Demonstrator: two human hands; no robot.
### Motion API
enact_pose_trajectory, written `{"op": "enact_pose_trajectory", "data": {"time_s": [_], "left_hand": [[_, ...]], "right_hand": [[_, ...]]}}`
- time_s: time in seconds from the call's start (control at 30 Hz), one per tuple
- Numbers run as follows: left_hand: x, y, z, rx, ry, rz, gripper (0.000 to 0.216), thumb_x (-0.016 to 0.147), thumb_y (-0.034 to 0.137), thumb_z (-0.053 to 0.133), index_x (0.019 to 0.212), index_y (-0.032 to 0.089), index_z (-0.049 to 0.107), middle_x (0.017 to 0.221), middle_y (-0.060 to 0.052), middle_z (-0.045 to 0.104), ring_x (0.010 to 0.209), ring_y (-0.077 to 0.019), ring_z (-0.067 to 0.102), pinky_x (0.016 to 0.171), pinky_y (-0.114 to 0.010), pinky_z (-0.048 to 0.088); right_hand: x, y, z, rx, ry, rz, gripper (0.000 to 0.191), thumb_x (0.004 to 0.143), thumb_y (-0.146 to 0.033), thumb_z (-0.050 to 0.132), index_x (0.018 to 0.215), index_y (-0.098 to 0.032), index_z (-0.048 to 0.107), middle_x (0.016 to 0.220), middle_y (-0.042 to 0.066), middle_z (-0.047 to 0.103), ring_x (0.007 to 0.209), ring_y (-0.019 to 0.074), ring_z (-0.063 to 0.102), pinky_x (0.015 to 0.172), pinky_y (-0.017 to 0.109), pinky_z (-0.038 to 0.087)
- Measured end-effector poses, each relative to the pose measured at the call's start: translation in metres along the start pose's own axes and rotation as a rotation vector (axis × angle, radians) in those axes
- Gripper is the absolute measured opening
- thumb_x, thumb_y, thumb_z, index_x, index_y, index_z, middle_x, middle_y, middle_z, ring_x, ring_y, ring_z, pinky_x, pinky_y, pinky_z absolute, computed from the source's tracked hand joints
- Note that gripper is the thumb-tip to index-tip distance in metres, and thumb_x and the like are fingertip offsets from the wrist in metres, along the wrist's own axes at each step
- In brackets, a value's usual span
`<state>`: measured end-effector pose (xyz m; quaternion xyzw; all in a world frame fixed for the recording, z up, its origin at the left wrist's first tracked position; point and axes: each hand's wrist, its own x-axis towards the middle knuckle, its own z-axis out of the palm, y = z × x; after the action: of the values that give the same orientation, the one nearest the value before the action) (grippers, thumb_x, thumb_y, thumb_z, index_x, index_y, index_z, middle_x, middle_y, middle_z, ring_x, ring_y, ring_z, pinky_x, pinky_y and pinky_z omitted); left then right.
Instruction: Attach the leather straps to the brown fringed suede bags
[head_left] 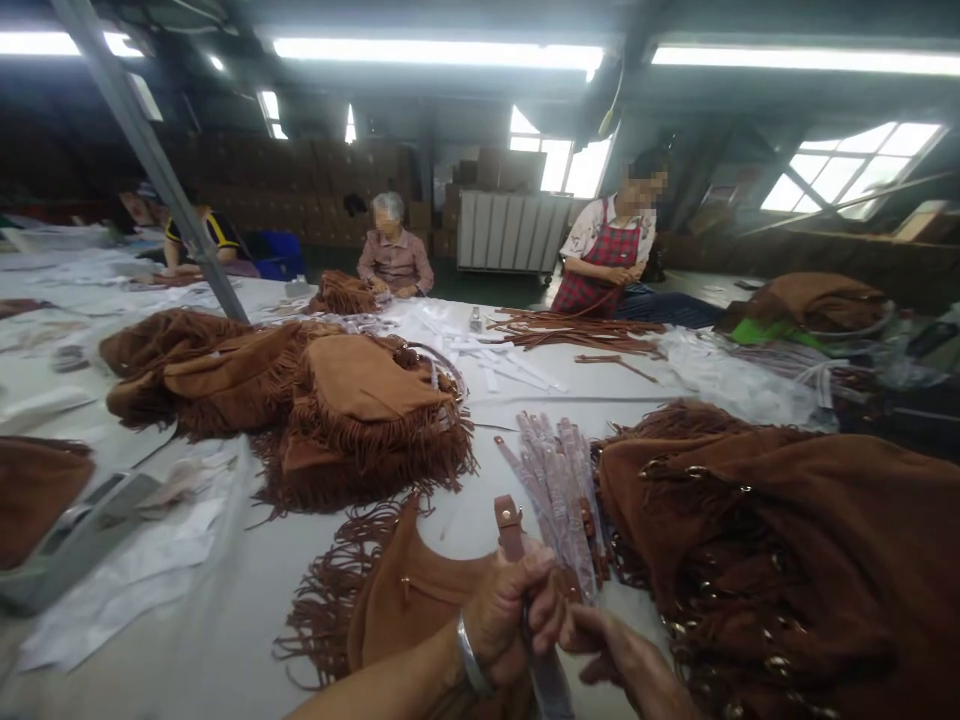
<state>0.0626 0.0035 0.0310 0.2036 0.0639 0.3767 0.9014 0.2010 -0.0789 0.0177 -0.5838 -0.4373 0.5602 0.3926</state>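
My left hand (517,620), with a silver bangle at the wrist, is closed around a brown leather strap (510,530). The strap's top end, with a gold stud, sticks up above the fist, and its lower part runs out beneath. Close beside it on the right is my right hand (619,645), fingers apart, the fingertips near the left fist; whether they touch it is unclear. Under my left forearm lies a brown fringed suede bag (427,580). Beyond my hands rests a bundle of plastic-wrapped straps (555,470).
A large pile of brown bags (810,540) stands at the right, and stacked fringed bags (360,400) sit at the left. Loose brown strips (577,328) and white paper strips lie farther back. A slanting metal post (150,150) rises at left. Several people work across the table.
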Motion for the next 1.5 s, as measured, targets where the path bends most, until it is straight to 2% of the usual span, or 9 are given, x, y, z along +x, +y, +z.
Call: {"op": "enact_pose_trajectory", "data": {"time_s": [0.1,0.27,0.5,0.67,0.77,0.87,1.03,1.27,1.5], "left_hand": [[0.004,-0.016,-0.007,-0.106,-0.074,-0.086,0.039,0.074,0.024,0.061,0.046,0.015,0.036,0.033,0.007,0.035,0.026,-0.0053,0.038,0.044,-0.022,0.043],[0.013,-0.044,-0.030,-0.193,-0.035,-0.202,0.036,0.069,0.020,0.060,0.039,0.013,0.040,0.032,0.004,0.038,0.027,-0.0077,0.044,0.046,-0.023,0.047],[0.034,-0.049,-0.071,-0.014,0.114,-0.322,0.048,0.055,0.041,0.074,0.035,0.011,0.042,0.029,-0.001,0.042,0.024,-0.0110,0.043,0.036,-0.024,0.042],[0.038,-0.031,-0.113,0.501,0.104,-0.499,0.055,0.050,0.062,0.072,0.062,0.010,0.059,0.055,-0.003,0.057,0.052,-0.0149,0.055,0.056,-0.027,0.045],[0.056,-0.013,-0.143,1.068,0.418,-0.389,0.042,0.061,0.052,0.069,0.073,0.013,0.060,0.070,-0.003,0.059,0.071,-0.0187,0.054,0.071,-0.029,0.042],[0.090,-0.003,-0.175,1.285,0.635,-0.230,0.040,0.069,0.044,0.062,0.096,0.015,0.057,0.096,-0.008,0.059,0.095,-0.0229,0.050,0.087,-0.032,0.036],[0.128,-0.011,-0.211,1.142,0.356,-0.391,0.044,0.067,0.049,0.062,0.091,0.011,0.059,0.085,-0.006,0.060,0.084,-0.0210,0.053,0.079,-0.032,0.041],[0.090,-0.003,-0.187,0.980,0.109,-0.290,0.043,0.081,0.050,0.051,0.104,0.014,0.055,0.098,-0.006,0.058,0.094,-0.0180,0.052,0.089,-0.030,0.038],[0.047,0.011,-0.156,0.834,0.256,-0.062,0.043,0.081,0.050,0.051,0.102,0.013,0.058,0.088,-0.005,0.058,0.082,-0.0162,0.052,0.080,-0.027,0.040]], "right_hand": [[0.029,-0.019,-0.011,0.204,0.091,0.020,0.053,0.086,-0.057,0.036,0.107,-0.016,0.064,0.111,0.012,0.061,0.108,0.0255,0.053,0.091,0.039,0.039],[0.074,-0.026,0.004,0.405,-0.150,0.137,0.047,0.085,-0.052,0.045,0.090,-0.011,0.068,0.085,0.009,0.067,0.079,0.0187,0.061,0.078,0.031,0.044],[0.109,0.001,0.012,0.640,-0.218,0.222,0.034,0.084,-0.045,0.052,0.076,-0.014,0.062,0.086,0.009,0.066,0.091,0.0221,0.059,0.084,0.034,0.041],[0.123,0.021,-0.010,0.658,-0.096,0.255,0.028,0.082,-0.044,0.057,0.073,-0.017,0.056,0.057,0.001,0.058,0.080,0.0182,0.061,0.075,0.028,0.045],[0.129,0.037,-0.040,0.654,0.010,0.295,0.027,0.082,-0.045,0.057,0.078,-0.018,0.053,0.048,-0.006,0.045,0.048,0.0091,0.050,0.056,0.023,0.045],[0.136,0.055,-0.064,0.533,0.062,0.382,0.030,0.081,-0.048,0.057,0.080,-0.019,0.049,0.046,-0.010,0.038,0.032,0.0030,0.029,0.037,0.017,0.035],[0.147,0.071,-0.070,0.412,0.053,0.428,0.035,0.079,-0.053,0.055,0.079,-0.019,0.046,0.044,-0.011,0.035,0.030,0.0023,0.025,0.031,0.014,0.029],[0.136,0.053,-0.068,0.556,-0.134,0.292,0.027,0.084,-0.041,0.054,0.095,-0.017,0.050,0.055,-0.008,0.040,0.040,0.0041,0.033,0.048,0.023,0.048],[0.127,0.028,-0.040,0.515,-0.236,0.300,0.030,0.083,-0.038,0.056,0.102,-0.017,0.047,0.060,-0.006,0.047,0.043,0.0056,0.045,0.047,0.022,0.048]]}}
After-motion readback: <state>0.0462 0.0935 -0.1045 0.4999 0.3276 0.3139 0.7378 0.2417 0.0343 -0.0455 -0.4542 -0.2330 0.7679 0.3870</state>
